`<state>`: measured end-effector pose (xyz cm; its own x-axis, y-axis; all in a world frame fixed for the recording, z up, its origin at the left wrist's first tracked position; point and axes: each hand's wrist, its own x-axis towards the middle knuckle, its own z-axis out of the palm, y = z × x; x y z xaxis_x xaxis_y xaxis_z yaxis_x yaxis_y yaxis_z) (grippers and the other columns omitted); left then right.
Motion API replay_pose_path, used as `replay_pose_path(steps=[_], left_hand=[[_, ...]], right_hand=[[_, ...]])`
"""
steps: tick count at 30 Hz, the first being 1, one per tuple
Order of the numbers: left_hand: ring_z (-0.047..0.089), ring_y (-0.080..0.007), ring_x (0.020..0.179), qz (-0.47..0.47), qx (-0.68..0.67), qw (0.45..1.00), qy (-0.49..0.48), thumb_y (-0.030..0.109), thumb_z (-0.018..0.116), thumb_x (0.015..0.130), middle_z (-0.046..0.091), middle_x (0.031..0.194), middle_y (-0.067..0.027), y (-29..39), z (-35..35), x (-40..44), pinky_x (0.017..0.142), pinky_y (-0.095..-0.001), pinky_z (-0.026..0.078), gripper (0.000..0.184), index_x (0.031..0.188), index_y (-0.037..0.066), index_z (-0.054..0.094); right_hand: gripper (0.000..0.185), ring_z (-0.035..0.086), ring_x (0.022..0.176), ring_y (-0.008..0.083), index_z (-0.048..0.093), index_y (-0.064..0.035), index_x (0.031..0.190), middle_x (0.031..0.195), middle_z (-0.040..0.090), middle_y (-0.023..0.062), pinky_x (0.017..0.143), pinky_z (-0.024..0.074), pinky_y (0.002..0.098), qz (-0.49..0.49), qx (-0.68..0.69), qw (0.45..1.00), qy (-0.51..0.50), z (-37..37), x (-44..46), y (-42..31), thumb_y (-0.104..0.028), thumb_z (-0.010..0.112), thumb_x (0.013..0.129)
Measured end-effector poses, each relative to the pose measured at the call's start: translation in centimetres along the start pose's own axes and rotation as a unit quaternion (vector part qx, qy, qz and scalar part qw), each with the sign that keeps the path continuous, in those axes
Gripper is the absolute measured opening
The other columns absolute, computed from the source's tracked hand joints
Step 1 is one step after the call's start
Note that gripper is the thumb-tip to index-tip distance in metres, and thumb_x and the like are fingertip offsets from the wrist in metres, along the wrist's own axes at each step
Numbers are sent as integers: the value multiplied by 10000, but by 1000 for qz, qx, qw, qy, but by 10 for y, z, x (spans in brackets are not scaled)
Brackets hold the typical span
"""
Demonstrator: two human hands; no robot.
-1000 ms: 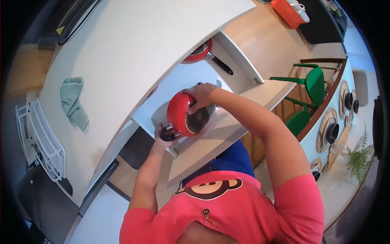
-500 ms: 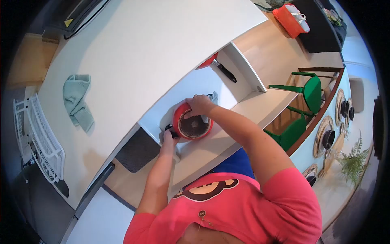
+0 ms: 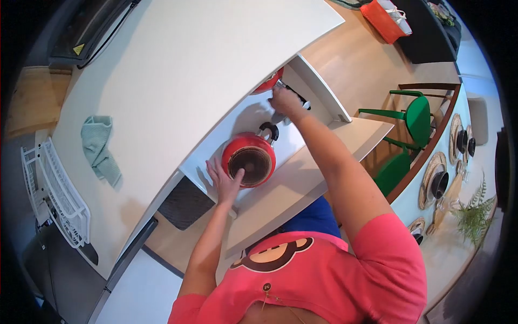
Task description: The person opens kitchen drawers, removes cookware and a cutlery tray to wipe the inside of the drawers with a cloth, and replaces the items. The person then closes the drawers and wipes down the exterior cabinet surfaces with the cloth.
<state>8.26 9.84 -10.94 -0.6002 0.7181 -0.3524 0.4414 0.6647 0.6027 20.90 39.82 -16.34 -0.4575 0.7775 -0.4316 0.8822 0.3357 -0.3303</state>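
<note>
Inside white drawer, left end: 1 upturned red pot, left hand open against it; right end: 1 black-handled red pan, right hand beside, grip unclear; bare floor between.

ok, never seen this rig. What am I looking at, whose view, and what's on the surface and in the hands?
There's no robot: it's a person's bare hands. All three pictures come from one camera worn on the head, looking forward and down; the last is now.

The white counter carries a pale green cloth and, towards the left edge, a white wire rack. Below it is a pulled-out drawer.

In the drawer, the left hand rests spread on an upturned red pot, dark base facing up. The right hand is at the black handle of a red pan; I can't tell if it's gripping.
</note>
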Motion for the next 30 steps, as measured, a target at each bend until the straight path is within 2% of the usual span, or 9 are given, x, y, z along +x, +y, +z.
replay_pose_path(steps=[2,4,10,11,15,18,24,26,30], left_hand=[[103,-439,1327,62,84,993,-60,356,729,701,19,1409,-331,18,1,1,1060,-504,163,949,1421,114,161],[125,-453,1317,42,73,993,-82,330,736,697,66,1410,-325,23,9,3,1058,-509,164,960,1424,114,148],[172,-451,1305,-14,45,996,-81,268,724,719,121,1400,-323,28,14,14,1051,-487,215,929,1427,123,141],[190,-446,1301,-7,59,995,-77,263,725,718,132,1401,-314,22,18,15,1049,-477,233,922,1423,118,149],[199,-436,1302,4,66,995,-71,250,729,716,150,1399,-302,24,16,17,1052,-463,245,914,1418,117,159],[208,-429,1300,-1,60,996,-68,225,734,716,172,1394,-292,27,16,18,1053,-455,256,909,1413,106,163],[217,-420,1300,-26,78,995,-61,255,742,697,196,1394,-278,35,15,13,1055,-451,251,925,1411,109,173],[216,-419,1301,-22,67,996,-50,254,739,695,206,1392,-277,34,17,10,1057,-452,245,910,1406,106,191],[229,-429,1284,22,118,989,85,266,669,749,186,1400,-284,35,10,31,1059,-487,205,717,1350,75,327]], right_hand=[[301,635,860,323,575,-47,1016,981,618,183,705,528,416,20,-87,996,26,-7,18,29,-258,566,803],[276,629,884,325,568,-87,1032,1032,595,177,702,530,410,42,-77,995,38,-1,34,47,-250,563,809],[263,643,807,324,545,-88,1034,918,632,166,685,529,419,21,-39,999,27,12,33,50,-269,419,892],[279,646,776,325,532,-81,1034,875,645,153,672,528,427,55,-11,998,-18,13,27,51,-239,333,919],[323,649,766,323,585,-66,942,873,658,150,675,525,423,35,-15,999,2,37,11,61,-257,325,929],[322,652,775,312,602,-75,924,881,660,145,679,526,413,21,-38,999,-13,37,14,63,-247,330,925],[395,642,884,273,651,-102,961,941,663,109,744,522,370,-42,-62,992,-99,27,13,68,-442,486,848],[434,631,923,266,656,-109,983,976,657,104,768,515,367,-7,-54,991,-124,16,20,69,-484,523,808],[446,622,952,265,661,-110,998,1019,647,109,795,507,367,23,-81,984,-155,-40,21,52,-485,534,792]])
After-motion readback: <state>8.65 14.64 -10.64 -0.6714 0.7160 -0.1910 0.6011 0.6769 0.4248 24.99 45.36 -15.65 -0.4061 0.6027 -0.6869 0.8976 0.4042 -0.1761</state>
